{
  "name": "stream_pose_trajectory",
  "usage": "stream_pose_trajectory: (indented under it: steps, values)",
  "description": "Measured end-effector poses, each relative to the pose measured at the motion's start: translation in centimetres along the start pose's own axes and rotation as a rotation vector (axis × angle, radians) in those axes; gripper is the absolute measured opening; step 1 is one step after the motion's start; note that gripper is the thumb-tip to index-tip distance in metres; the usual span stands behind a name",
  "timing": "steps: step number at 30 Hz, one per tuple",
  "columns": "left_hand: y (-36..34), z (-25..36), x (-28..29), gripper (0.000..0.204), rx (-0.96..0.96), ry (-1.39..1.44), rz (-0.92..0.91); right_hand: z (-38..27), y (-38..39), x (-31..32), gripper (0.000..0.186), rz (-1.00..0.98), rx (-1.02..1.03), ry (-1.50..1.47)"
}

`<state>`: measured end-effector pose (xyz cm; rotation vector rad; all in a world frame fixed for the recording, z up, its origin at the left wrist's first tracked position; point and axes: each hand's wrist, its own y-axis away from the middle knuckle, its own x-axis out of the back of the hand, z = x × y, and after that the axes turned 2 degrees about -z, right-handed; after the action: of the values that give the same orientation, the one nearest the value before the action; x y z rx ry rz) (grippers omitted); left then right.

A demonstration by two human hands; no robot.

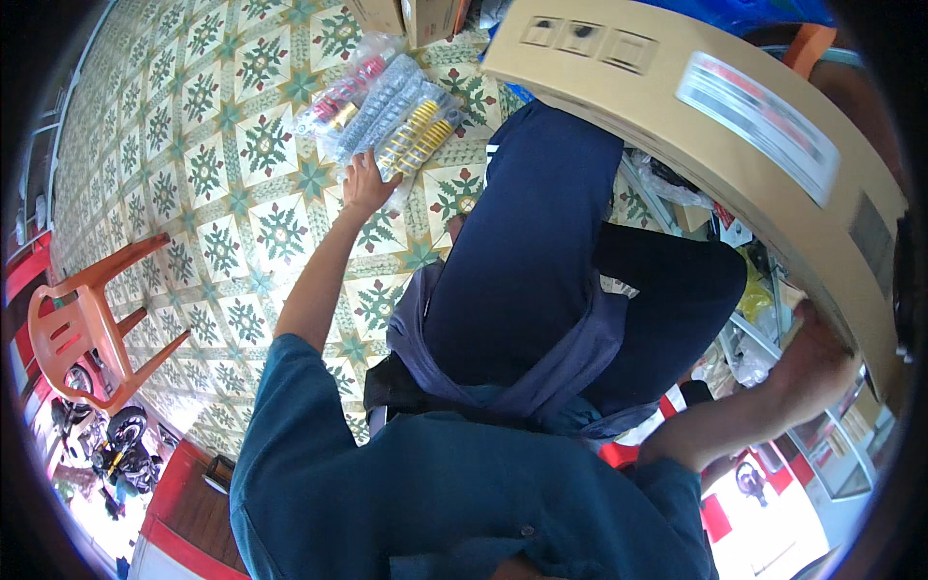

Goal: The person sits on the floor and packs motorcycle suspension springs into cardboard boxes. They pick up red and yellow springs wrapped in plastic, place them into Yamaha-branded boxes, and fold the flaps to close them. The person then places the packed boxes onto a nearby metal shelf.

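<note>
On the tiled floor ahead, several coil-spring shock absorbers (382,108) lie side by side in clear plastic wrap. Red, grey and yellow springs show through it. My left hand (365,184) touches the near end of these packages, fingers spread, palm down, lifting nothing. A long cardboard box (599,72) slants across the upper right, close to me, with a white label on its side. My right arm (754,416) bends up against the lower edge of that box. The fingers of that hand are hidden there, so its grip does not show.
An orange plastic chair (82,324) stands at the left, with a motorcycle (121,445) beyond it. Smaller cardboard boxes (425,19) are at the top. Shelving (841,454) with bagged goods runs along the right, partly behind the long box. My bent knees fill the middle.
</note>
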<state>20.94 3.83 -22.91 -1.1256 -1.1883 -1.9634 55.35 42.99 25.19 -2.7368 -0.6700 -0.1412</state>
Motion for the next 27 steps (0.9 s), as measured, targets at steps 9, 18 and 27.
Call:
stream_pose_trajectory:
  steps: [9,18,27]
  values:
    - [-3.0,0.0,-8.1,0.112,0.095,-0.175,-0.125,-0.5,0.2,-2.2,0.045,0.483,-0.112,0.119]
    - [-4.7,-2.0,-10.6,0.103,0.198,-0.180,-0.212,0.3,-0.2,-3.3,0.036,0.528,-0.162,0.472]
    - [-3.3,-2.8,-11.8,0.076,0.282,0.119,-0.303,0.6,0.6,1.2,0.034,0.325,-0.066,0.468]
